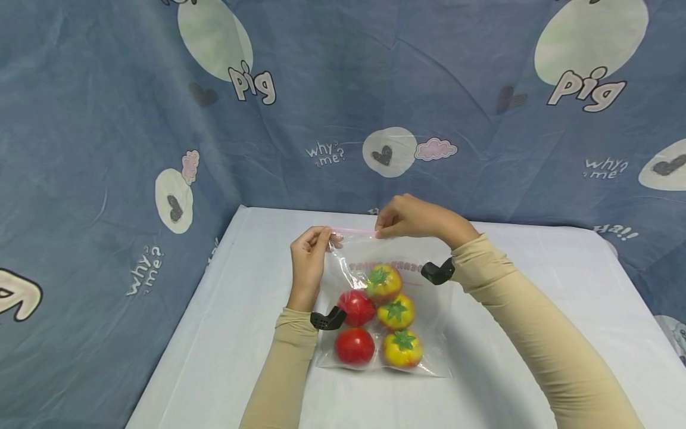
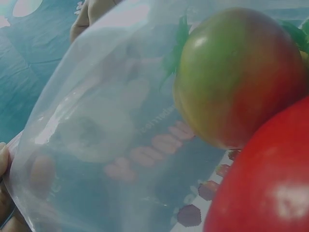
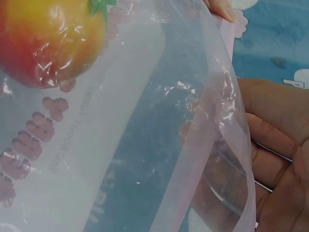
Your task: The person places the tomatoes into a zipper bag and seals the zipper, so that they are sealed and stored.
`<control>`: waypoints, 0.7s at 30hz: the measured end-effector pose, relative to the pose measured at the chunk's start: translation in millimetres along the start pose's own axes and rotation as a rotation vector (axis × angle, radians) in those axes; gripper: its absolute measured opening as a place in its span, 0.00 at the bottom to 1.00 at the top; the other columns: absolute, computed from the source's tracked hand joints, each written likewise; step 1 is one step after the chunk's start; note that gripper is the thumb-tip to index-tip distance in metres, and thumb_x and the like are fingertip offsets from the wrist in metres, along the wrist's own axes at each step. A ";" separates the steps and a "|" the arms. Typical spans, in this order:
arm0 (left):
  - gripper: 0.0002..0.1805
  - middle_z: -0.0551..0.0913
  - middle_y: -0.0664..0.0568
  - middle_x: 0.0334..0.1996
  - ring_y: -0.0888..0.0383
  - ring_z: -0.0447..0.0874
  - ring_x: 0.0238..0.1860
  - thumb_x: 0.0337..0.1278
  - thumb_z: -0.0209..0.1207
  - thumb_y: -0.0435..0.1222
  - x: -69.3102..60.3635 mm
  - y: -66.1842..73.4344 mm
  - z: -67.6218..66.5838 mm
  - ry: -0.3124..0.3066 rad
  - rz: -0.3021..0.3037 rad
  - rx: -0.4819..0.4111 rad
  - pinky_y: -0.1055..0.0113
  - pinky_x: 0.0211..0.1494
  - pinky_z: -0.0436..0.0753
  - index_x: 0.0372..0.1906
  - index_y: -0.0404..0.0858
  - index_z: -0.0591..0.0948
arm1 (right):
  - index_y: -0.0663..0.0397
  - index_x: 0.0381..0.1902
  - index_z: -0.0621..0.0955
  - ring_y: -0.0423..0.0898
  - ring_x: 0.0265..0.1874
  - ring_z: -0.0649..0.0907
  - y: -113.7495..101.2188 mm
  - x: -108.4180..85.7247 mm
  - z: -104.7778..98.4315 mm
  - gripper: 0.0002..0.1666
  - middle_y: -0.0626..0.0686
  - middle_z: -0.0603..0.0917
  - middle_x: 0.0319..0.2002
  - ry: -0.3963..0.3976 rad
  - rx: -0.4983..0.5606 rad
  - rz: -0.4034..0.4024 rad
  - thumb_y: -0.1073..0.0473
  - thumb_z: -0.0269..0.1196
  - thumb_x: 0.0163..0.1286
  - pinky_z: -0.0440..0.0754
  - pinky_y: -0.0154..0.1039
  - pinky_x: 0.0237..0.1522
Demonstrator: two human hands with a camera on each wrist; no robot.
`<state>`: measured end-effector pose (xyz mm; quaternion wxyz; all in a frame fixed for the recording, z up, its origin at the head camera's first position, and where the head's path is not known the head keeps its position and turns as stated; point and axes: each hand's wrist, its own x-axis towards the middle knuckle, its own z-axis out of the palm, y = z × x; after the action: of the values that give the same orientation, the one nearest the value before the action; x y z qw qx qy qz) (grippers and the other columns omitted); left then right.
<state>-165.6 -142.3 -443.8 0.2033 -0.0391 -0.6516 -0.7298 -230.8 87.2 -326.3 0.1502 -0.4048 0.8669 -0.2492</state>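
Observation:
A clear zip bag (image 1: pixel 434 333) with a pink zip strip along its top holds several tomatoes. Two are plain red, such as the lower red tomato (image 1: pixel 354 346); the others are yellow with green leafy tops, among them the upper yellow tomato (image 1: pixel 383 282). My left hand (image 1: pixel 309 256) pinches the bag's top left corner. Further right along the same edge, my right hand (image 1: pixel 411 218) grips the strip between thumb and fingers. In the right wrist view, the pink zip strip (image 3: pixel 186 169) runs past the right hand (image 3: pixel 275 159), whose fingers show partly through the plastic.
Beneath the bag lies a white-covered table (image 1: pixel 236 333). A blue printed cloth (image 1: pixel 321 71) hangs behind it and along the left side. Each wrist carries a small black camera, one being the left wrist camera (image 1: pixel 328 319).

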 end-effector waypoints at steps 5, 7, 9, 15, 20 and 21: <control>0.13 0.89 0.62 0.25 0.65 0.87 0.27 0.74 0.57 0.30 -1.4 8.5 1.0 -0.001 -0.019 0.003 0.75 0.36 0.81 0.39 0.20 0.83 | 0.54 0.34 0.89 0.40 0.28 0.82 1.0 -2.6 -0.5 0.05 0.51 0.89 0.29 -0.003 0.012 0.006 0.60 0.69 0.68 0.82 0.35 0.34; 0.13 0.89 0.62 0.25 0.65 0.87 0.27 0.74 0.57 0.31 -1.7 8.1 0.8 -0.001 -0.011 0.008 0.74 0.37 0.81 0.39 0.20 0.83 | 0.54 0.34 0.89 0.40 0.27 0.82 1.5 -3.6 -0.6 0.05 0.51 0.89 0.29 -0.003 0.015 0.016 0.59 0.69 0.68 0.82 0.35 0.34; 0.14 0.89 0.63 0.25 0.66 0.87 0.27 0.74 0.58 0.32 -2.5 7.6 0.6 -0.003 0.004 0.012 0.74 0.37 0.81 0.39 0.22 0.83 | 0.54 0.34 0.89 0.40 0.27 0.82 2.0 -4.4 -0.2 0.05 0.50 0.89 0.28 0.000 0.017 0.025 0.59 0.69 0.68 0.82 0.36 0.34; 0.14 0.89 0.66 0.25 0.67 0.87 0.28 0.74 0.58 0.34 -0.1 -0.9 -0.7 0.002 0.009 0.016 0.75 0.37 0.82 0.39 0.23 0.83 | 0.53 0.34 0.89 0.40 0.27 0.81 2.2 -6.0 0.2 0.04 0.50 0.88 0.28 0.008 0.023 0.034 0.60 0.69 0.68 0.82 0.35 0.33; 0.14 0.89 0.65 0.25 0.66 0.87 0.27 0.74 0.58 0.33 0.1 -0.5 -0.9 0.010 0.005 0.009 0.75 0.37 0.82 0.39 0.23 0.84 | 0.53 0.35 0.89 0.40 0.28 0.82 1.2 -6.7 -0.5 0.04 0.49 0.89 0.28 0.010 0.030 0.034 0.59 0.69 0.68 0.83 0.35 0.34; 0.14 0.89 0.65 0.25 0.66 0.87 0.27 0.74 0.58 0.33 0.2 -0.6 -0.9 0.011 0.004 0.009 0.75 0.37 0.82 0.39 0.23 0.84 | 0.53 0.35 0.90 0.40 0.28 0.83 1.5 -6.8 -0.6 0.04 0.49 0.89 0.28 0.011 0.029 0.036 0.59 0.69 0.68 0.83 0.36 0.34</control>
<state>-165.8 -143.2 -444.4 0.2083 -0.0355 -0.6536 -0.7267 -227.8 93.5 -326.2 0.1558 -0.3853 0.8712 -0.2613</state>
